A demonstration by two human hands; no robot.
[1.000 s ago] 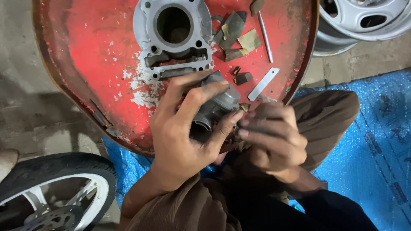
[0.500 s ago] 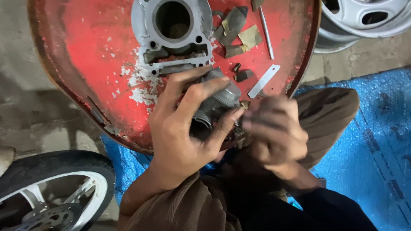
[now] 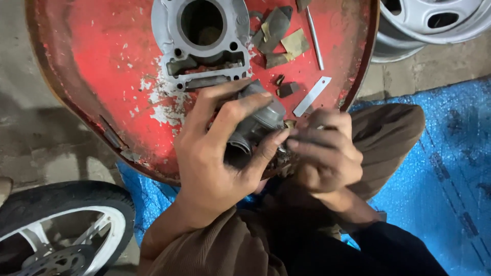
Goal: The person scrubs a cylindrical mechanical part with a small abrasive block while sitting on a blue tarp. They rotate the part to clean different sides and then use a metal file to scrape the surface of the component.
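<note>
My left hand (image 3: 215, 163) grip wrapped around grey metal piston (image 3: 255, 122) | right hand (image 3: 322, 153) pinching its lower edge | likely rigid, oily; hold the skirt | near red tray (image 3: 102, 76) edge.

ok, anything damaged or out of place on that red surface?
Yes: the red metal surface is worn, with paint flaked off to white patches beside the grey cylinder block. Torn scraps of gasket-like material, a thin rod and a flat metal strip lie scattered. The left hand holds a grey metal part; no damage visible on it.
</note>
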